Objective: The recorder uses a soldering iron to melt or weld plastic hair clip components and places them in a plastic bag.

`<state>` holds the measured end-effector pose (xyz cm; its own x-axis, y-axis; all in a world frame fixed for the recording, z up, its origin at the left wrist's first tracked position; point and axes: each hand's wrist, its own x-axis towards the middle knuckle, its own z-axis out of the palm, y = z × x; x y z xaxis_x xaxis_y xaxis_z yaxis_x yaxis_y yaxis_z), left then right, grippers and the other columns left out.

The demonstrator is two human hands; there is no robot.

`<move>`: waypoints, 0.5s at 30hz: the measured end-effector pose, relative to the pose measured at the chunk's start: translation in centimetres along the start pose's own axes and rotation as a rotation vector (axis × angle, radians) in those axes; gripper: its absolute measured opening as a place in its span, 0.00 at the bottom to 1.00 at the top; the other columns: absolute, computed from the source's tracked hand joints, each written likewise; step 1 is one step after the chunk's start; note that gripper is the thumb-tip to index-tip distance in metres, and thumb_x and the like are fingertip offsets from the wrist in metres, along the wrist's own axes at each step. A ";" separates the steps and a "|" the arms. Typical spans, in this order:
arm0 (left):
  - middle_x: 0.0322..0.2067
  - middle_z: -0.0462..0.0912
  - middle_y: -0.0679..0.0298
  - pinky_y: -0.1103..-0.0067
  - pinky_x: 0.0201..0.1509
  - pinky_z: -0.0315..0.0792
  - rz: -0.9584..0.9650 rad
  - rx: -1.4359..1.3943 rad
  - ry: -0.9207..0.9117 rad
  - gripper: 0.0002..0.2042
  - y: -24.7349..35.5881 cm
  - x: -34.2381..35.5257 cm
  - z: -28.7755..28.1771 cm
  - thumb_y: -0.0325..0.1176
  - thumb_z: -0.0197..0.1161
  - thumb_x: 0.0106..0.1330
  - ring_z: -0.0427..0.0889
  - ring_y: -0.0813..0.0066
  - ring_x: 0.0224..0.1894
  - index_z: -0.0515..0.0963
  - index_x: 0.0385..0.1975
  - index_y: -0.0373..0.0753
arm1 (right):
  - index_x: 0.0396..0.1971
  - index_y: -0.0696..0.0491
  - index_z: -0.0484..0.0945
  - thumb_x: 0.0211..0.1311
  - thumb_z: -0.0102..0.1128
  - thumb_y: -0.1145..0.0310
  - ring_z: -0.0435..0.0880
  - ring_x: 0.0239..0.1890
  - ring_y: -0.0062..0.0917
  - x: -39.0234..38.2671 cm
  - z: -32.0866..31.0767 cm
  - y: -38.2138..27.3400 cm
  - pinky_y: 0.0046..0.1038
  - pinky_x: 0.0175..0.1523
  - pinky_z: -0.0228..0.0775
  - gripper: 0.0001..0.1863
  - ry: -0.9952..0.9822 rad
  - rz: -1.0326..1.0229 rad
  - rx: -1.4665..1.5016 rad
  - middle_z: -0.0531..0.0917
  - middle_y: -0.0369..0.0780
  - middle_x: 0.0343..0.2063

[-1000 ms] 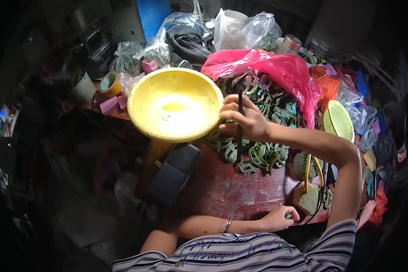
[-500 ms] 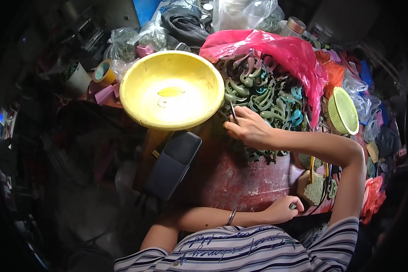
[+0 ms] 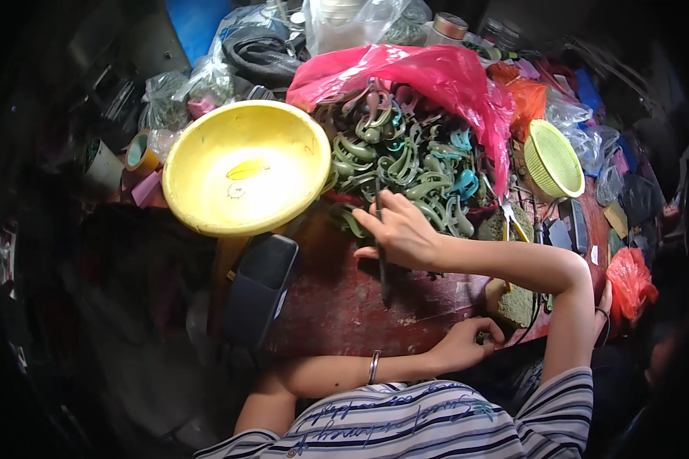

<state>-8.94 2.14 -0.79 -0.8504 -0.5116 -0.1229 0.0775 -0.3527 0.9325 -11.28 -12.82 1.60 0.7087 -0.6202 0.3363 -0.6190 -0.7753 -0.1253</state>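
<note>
My right hand (image 3: pixel 398 233) grips a thin dark stick (image 3: pixel 384 283) beside a heap of green, teal and pinkish curved pieces (image 3: pixel 417 168), which lies under a crumpled pink bag (image 3: pixel 390 65). My left hand (image 3: pixel 463 344) rests at the table's near edge, fingers curled round something small and dark that I cannot make out. A yellow basin (image 3: pixel 245 130) stands left of the heap, with a dark oblong case (image 3: pixel 256 283) below it. Right of the heap are yellow-handled pliers (image 3: pixel 517 229) and a greenish grainy block (image 3: pixel 517 306).
A pale green basket (image 3: pixel 551 157) stands at the right, near bags and clutter. A co-worker's hand (image 3: pixel 601 306) is at the right edge by a red plastic bag (image 3: pixel 629 279). A tape roll (image 3: pixel 139 153) and clear bags (image 3: pixel 164 107) lie at the back left of the red table (image 3: pixel 344 321).
My right hand has moved down toward me with the stick. The heap's near part appears pushed back. The view has shifted, moving most things leftward in the picture.
</note>
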 end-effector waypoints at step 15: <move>0.18 0.71 0.69 0.84 0.18 0.63 -0.337 -0.427 0.431 0.13 3.3 -1.2 -3.4 0.44 0.50 0.61 0.66 0.83 0.15 0.74 0.33 0.41 | 0.23 0.56 0.66 0.48 0.55 0.70 0.67 0.31 0.38 -5.8 -7.5 -2.3 0.33 0.39 0.59 0.08 0.179 0.233 0.274 0.70 0.44 0.20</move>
<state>-5.89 -1.07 1.32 -0.5884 -0.5541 -0.5889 0.1182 -0.7794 0.6153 -16.53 -6.52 6.96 0.4747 -0.7714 0.4238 -0.6260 -0.6344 -0.4534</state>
